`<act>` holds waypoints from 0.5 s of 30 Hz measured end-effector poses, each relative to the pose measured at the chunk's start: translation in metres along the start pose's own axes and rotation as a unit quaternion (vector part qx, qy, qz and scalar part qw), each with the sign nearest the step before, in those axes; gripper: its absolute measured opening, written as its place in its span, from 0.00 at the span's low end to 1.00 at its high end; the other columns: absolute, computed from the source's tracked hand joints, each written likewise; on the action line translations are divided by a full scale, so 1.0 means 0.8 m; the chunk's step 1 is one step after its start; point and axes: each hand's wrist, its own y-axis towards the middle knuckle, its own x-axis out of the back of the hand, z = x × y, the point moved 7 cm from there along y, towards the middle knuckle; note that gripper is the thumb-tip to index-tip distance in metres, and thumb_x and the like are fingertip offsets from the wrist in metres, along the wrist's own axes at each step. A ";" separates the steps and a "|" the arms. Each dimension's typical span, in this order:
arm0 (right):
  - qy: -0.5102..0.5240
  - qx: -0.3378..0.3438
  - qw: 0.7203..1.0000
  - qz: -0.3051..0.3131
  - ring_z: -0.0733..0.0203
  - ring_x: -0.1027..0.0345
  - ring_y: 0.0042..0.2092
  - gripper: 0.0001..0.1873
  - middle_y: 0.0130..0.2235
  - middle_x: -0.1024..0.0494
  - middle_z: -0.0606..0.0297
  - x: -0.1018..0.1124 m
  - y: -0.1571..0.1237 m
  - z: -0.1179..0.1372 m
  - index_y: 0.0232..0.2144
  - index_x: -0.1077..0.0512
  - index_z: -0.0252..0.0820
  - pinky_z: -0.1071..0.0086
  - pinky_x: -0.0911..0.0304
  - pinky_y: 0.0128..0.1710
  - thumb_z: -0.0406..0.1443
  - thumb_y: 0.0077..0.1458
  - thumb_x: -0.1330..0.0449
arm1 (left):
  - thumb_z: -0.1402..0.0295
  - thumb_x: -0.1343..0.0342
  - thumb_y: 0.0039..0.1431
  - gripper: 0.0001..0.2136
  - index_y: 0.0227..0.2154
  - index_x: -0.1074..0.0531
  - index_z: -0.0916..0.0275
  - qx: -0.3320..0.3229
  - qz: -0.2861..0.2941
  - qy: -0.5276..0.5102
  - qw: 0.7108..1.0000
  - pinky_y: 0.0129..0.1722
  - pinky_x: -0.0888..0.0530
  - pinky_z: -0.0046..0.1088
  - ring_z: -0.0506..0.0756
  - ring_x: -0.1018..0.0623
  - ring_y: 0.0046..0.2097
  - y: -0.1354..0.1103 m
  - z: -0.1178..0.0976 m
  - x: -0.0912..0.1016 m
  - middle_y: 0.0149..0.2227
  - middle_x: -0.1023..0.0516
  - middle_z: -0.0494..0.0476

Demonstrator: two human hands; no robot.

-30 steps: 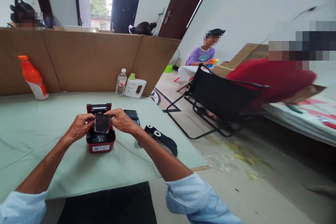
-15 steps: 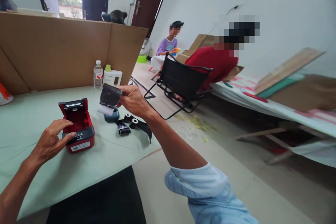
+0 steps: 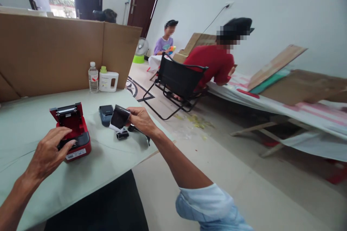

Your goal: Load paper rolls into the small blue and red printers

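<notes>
A small red-and-black label printer (image 3: 86, 139) stands on the table with its lid (image 3: 66, 111) raised. My left hand (image 3: 51, 148) grips its near left side, fingers over the open bay and thumb on the black front panel. To the right, my right hand (image 3: 142, 119) pinches a piece of dark film (image 3: 119, 117) with a white edge and lifts it above the table. Below that hand lies a small black roll (image 3: 122, 135); other black strips are partly hidden behind the hand. Beside the film sits a dark blue device (image 3: 105, 114).
A water bottle (image 3: 93, 77) and a white jug (image 3: 108, 80) stand before a cardboard screen (image 3: 54, 54). A person in red (image 3: 208, 63) sits on a black folding chair (image 3: 180, 79) at another table; a person in purple (image 3: 164, 45) sits farther back.
My right hand has lowered the film toward the small black roll, uncovering the jug and the blue device. My left hand stays on the printer. The view has shifted to the right.
</notes>
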 end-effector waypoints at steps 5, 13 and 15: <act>0.076 0.010 0.997 0.010 0.67 0.32 0.25 0.25 0.23 0.26 0.68 -0.006 -0.002 0.032 0.21 0.25 0.39 0.75 0.31 0.23 0.55 0.44 0.27 | 0.58 0.40 0.62 0.19 0.53 0.25 0.59 0.043 0.041 -0.129 0.990 0.55 0.23 0.47 0.64 0.20 0.53 0.050 -0.057 -0.016 0.53 0.20 0.63; 0.129 0.018 0.991 0.026 0.66 0.28 0.27 0.24 0.26 0.22 0.66 -0.007 -0.013 0.050 0.26 0.21 0.39 0.75 0.29 0.24 0.55 0.45 0.27 | 0.57 0.39 0.60 0.16 0.45 0.22 0.63 0.110 0.210 -0.396 0.887 0.39 0.24 0.32 0.56 0.21 0.39 0.082 -0.108 -0.089 0.39 0.18 0.58; 0.141 0.028 0.990 -0.001 0.67 0.29 0.26 0.23 0.26 0.22 0.67 0.014 -0.015 0.046 0.26 0.20 0.39 0.75 0.29 0.24 0.53 0.44 0.26 | 0.57 0.41 0.60 0.14 0.41 0.21 0.63 0.098 0.217 -0.354 0.905 0.33 0.27 0.29 0.54 0.23 0.35 0.088 -0.113 -0.089 0.35 0.20 0.55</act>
